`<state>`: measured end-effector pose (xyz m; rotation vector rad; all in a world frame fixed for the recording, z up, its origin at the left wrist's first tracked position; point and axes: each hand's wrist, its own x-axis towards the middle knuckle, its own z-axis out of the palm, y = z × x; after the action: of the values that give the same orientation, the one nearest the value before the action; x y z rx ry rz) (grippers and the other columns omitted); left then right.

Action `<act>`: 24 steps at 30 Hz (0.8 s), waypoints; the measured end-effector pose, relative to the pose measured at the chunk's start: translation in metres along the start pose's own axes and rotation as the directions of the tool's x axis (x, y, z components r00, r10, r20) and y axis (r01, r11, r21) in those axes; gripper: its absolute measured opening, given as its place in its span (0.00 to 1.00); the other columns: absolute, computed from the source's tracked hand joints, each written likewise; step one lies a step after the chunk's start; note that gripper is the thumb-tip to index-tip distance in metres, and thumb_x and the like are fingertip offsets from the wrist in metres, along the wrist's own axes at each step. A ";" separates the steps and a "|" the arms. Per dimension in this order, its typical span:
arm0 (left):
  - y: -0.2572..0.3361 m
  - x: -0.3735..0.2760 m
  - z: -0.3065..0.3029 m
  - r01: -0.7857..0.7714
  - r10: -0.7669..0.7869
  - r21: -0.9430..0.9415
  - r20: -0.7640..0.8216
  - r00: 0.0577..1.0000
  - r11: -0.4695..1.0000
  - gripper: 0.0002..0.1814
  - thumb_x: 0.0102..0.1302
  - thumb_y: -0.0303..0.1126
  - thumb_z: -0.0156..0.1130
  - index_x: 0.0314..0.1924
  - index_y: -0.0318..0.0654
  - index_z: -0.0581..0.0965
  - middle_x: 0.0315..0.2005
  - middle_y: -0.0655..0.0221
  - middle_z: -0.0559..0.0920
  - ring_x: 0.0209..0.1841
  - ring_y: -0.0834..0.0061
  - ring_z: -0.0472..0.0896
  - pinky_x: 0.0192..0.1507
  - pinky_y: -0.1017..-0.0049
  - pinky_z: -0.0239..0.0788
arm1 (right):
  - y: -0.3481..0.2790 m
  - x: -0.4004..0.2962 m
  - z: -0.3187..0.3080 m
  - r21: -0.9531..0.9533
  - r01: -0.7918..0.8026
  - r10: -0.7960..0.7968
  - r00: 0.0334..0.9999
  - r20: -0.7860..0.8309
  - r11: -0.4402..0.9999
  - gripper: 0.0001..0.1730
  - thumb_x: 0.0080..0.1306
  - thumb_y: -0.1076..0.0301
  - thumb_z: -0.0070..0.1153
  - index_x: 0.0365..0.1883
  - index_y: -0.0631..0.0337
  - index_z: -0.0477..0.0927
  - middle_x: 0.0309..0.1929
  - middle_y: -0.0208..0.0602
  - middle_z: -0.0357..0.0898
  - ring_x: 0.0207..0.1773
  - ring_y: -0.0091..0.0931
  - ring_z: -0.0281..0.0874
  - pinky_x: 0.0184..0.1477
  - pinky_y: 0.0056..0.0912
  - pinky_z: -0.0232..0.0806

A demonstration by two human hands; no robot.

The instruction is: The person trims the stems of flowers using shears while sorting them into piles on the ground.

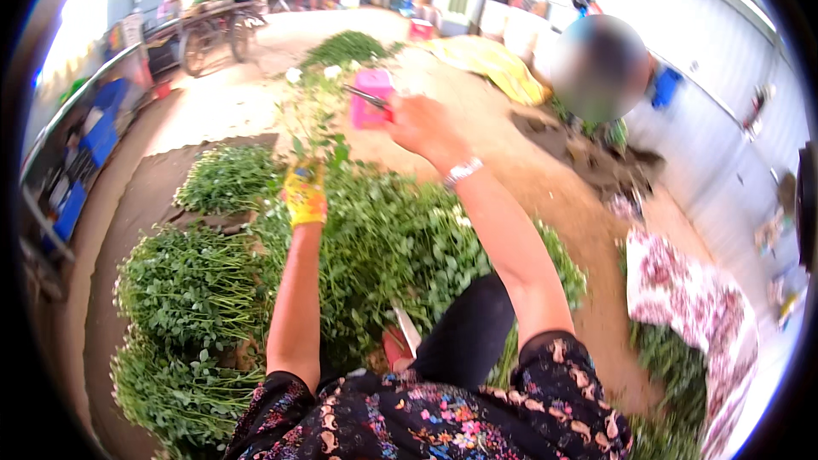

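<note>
My left hand (305, 197), in a yellow patterned glove, is closed around upright leafy flower stems (312, 124) topped with white blooms. My bare right hand (422, 124) grips a cutting tool (365, 96), likely shears, with dark blades and a bit of red at the handle. Its blades point left toward the stems and appear apart from them. Below both arms spreads a large heap of cut green stems (396, 236). To the left lie sorted bundles of stems (185, 287), their pale flower heads facing outward.
A pink plastic stool (372, 99) stands beyond my right hand. Farther off are another green pile (345, 48), a yellow sheet (492, 64) and a wheeled cart (217, 25). A person with a blurred face (601, 67) is at the right. Floral cloth (684, 294) covers more greenery nearby.
</note>
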<state>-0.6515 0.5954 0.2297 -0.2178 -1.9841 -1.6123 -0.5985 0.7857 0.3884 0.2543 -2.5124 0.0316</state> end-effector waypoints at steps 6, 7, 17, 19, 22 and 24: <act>-0.037 0.023 0.003 -0.141 0.142 0.015 -0.126 0.982 0.990 0.10 0.62 0.34 0.65 0.41 0.38 0.82 0.44 0.66 0.81 0.46 0.71 0.80 0.46 0.72 0.71 | 0.081 0.069 -0.017 0.009 -0.276 0.276 0.961 -0.031 0.961 0.14 0.60 0.60 0.49 0.36 0.61 0.78 0.32 0.55 0.79 0.38 0.46 0.78 0.41 0.48 0.69; -0.046 0.023 0.005 -0.180 0.173 -0.032 -0.151 0.973 0.983 0.10 0.62 0.34 0.65 0.41 0.38 0.82 0.44 0.66 0.81 0.46 0.72 0.80 0.47 0.72 0.71 | 0.095 0.077 -0.016 0.008 -0.340 0.340 0.940 -0.037 0.940 0.14 0.60 0.60 0.49 0.36 0.61 0.78 0.32 0.55 0.79 0.39 0.47 0.78 0.42 0.48 0.69; -0.026 0.010 0.004 -0.137 0.135 -0.015 -0.117 0.984 0.990 0.07 0.63 0.27 0.60 0.39 0.33 0.80 0.42 0.63 0.78 0.44 0.71 0.78 0.44 0.74 0.73 | -0.012 0.005 -0.008 -0.049 0.027 -0.021 0.991 0.129 0.998 0.12 0.63 0.63 0.49 0.41 0.60 0.74 0.35 0.49 0.79 0.37 0.47 0.78 0.40 0.50 0.70; -0.040 0.018 0.002 0.030 -0.081 -0.553 -0.068 0.994 0.833 0.05 0.63 0.22 0.57 0.38 0.31 0.79 0.42 0.62 0.77 0.44 0.70 0.78 0.47 0.76 0.74 | -0.030 0.007 -0.007 -0.045 0.054 -0.048 0.992 0.116 0.998 0.11 0.63 0.64 0.50 0.40 0.60 0.74 0.36 0.49 0.79 0.37 0.47 0.78 0.39 0.50 0.69; -0.049 0.019 0.004 -0.026 -0.005 -0.366 -0.085 0.996 0.930 0.07 0.61 0.21 0.58 0.40 0.33 0.80 0.44 0.63 0.77 0.44 0.71 0.78 0.46 0.75 0.75 | -0.035 0.011 -0.004 -0.104 0.078 -0.065 0.991 0.120 0.992 0.12 0.63 0.63 0.51 0.41 0.60 0.73 0.37 0.49 0.79 0.37 0.47 0.78 0.38 0.51 0.70; -0.042 0.017 0.007 -0.032 0.015 -0.307 -0.060 0.998 0.951 0.08 0.62 0.23 0.60 0.42 0.35 0.79 0.47 0.65 0.77 0.46 0.73 0.78 0.45 0.75 0.75 | -0.029 0.013 -0.001 -0.136 0.077 -0.061 0.991 0.118 0.988 0.12 0.62 0.63 0.51 0.41 0.59 0.72 0.36 0.49 0.79 0.36 0.47 0.78 0.38 0.51 0.70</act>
<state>-0.6869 0.5870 0.2026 -0.3096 -1.6734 -1.8868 -0.6026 0.7548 0.3956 0.2928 -2.6020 -0.1917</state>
